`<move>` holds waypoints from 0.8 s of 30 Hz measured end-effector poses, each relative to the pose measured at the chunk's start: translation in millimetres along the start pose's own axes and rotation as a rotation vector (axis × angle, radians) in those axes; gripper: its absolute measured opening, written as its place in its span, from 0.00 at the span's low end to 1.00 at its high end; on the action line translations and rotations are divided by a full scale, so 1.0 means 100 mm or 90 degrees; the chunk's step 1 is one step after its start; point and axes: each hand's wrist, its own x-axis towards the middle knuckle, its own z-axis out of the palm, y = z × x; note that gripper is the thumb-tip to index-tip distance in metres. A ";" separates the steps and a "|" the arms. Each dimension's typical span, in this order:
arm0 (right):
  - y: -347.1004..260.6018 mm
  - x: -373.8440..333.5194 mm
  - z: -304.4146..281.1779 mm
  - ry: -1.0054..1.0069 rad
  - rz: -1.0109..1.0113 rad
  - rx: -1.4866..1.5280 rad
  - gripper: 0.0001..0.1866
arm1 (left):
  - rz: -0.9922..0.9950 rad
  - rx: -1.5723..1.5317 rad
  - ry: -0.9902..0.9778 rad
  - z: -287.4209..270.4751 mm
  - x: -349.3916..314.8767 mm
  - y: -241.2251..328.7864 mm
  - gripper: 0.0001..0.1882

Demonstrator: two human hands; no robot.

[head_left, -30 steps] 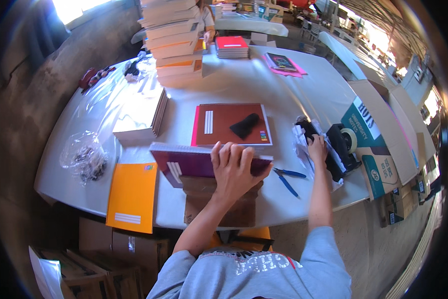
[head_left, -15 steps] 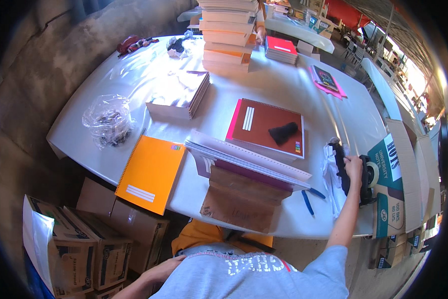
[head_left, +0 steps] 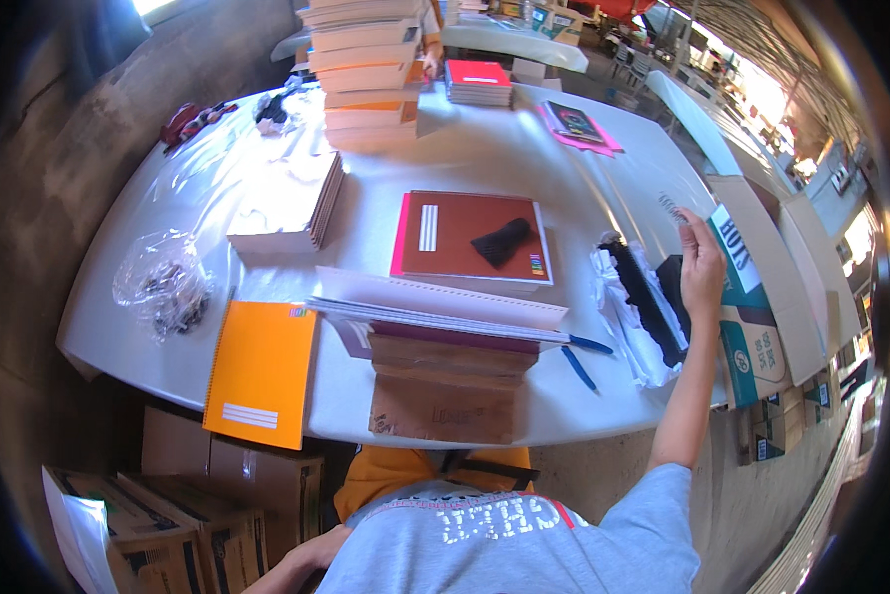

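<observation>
My right hand [head_left: 702, 265] is raised over the table's right side, fingers pinched on a thin spiral binding coil [head_left: 670, 208]. Below it, a bundle of black coils [head_left: 648, 302] lies in crumpled white paper [head_left: 615, 317]. My left hand [head_left: 338, 543] rests by my lap, its fingers hidden. Before me, a pad of punched sheets with a purple cover [head_left: 445, 337] leans on a brown cardboard stand [head_left: 450, 391]. Blue-handled pliers [head_left: 581, 369] lie beside it. An orange spiral notebook [head_left: 257, 371] is to the left. Beyond, a brown notebook [head_left: 455, 233] carries a small black bundle [head_left: 501, 243].
A tall stack of paper blocks [head_left: 371, 74] stands at the back, a person's hand [head_left: 432, 59] beside it. White-topped books [head_left: 282, 203] and a clear plastic bag [head_left: 163, 287] are left. Red notebooks [head_left: 479, 81] lie farther back. An open carton [head_left: 752, 327] borders the right edge.
My right hand has lifted off the black coils, now with a thin coil in its fingers. The view has shifted, so the table appears farther left. My left hand stays by my lap.
</observation>
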 end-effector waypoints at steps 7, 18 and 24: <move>-0.72 -0.47 -0.53 -0.154 0.003 0.263 0.10 | 0.224 0.555 0.237 -0.81 0.50 1.74 0.09; -0.79 -0.73 -0.11 -0.195 0.035 0.426 0.11 | 0.513 0.565 0.889 -0.67 2.24 3.01 0.25; -0.78 -0.64 0.01 -0.270 0.081 0.446 0.13 | 0.460 0.574 0.872 -0.69 2.36 2.99 0.28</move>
